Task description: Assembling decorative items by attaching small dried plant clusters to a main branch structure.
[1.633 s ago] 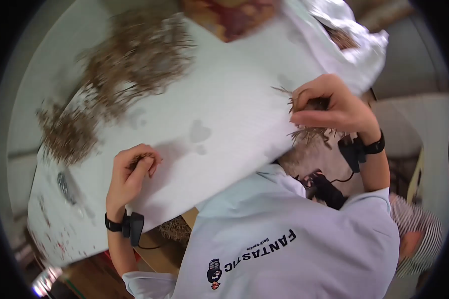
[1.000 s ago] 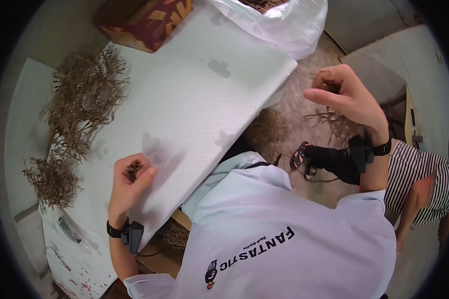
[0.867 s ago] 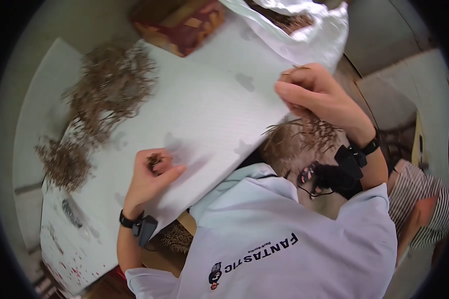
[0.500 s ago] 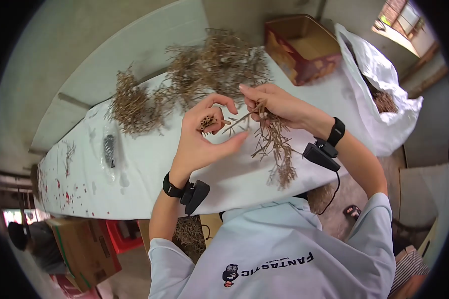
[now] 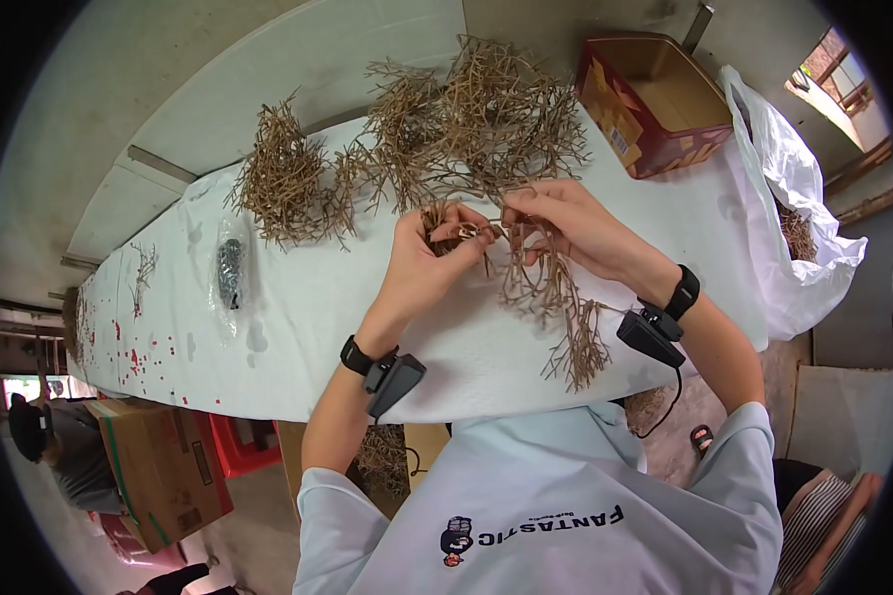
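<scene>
Above the near half of the white-covered table (image 5: 357, 347), my left hand (image 5: 422, 263) is closed round a small bundle of dry brown twigs (image 5: 437, 220), its thumb and forefinger pinched together at the front. Close by on the right, my right hand (image 5: 590, 233) grips a branching dried sprig (image 5: 575, 342) whose forked ends hang down toward my shirt. A thin stem bridges the small gap between the two hands. Beyond them lie a large tangled heap of dried twigs (image 5: 491, 119) and a denser clump (image 5: 288, 183) to its left.
A red-brown open box (image 5: 655, 109) stands at the far right, beside a white plastic sack (image 5: 794, 178) with twigs inside. On the left lie a clear bag with a black object (image 5: 229, 273) and scattered red bits (image 5: 134, 357). Cardboard boxes (image 5: 164, 476) and a person (image 5: 64, 446) are lower left.
My left thumb and forefinger, spread apart before, have closed onto the twigs. Both hands have come closer together. The whole view has shifted slightly.
</scene>
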Tool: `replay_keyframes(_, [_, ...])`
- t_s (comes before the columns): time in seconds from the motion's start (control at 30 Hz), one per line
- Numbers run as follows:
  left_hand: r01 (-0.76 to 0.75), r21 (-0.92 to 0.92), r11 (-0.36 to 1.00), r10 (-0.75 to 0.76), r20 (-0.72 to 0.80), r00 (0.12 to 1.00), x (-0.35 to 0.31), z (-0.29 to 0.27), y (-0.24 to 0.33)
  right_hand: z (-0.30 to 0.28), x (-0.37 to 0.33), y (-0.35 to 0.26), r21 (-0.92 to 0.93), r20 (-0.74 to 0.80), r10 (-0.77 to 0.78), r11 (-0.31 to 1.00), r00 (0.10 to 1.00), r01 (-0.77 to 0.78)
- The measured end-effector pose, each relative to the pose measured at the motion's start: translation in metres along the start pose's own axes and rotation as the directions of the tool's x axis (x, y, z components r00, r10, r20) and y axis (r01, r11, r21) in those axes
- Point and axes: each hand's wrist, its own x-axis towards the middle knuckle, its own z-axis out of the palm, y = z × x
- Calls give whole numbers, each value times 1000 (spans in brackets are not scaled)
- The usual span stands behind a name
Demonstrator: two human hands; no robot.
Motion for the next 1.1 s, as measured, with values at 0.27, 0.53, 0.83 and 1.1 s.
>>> replay_keyframes(0.27, [140,-252,958,-142,12,990,-3,16,1,-5,-11,11,-226,75,-176,956,982,189])
replay_keyframes(0.53, [130,-101,986,-126,49,991,-2,13,-3,-15,-14,9,-370,84,-127,917,988,149])
replay_keyframes(0.83, [-58,410,910,-16,176,984,-3,7,1,-19,-23,0,-571,71,-152,804,986,165])
replay_keyframes(1.1, [-148,361,921,16,343,939,-20,2,5,-23,-42,-6,-638,200,-37,753,979,159])
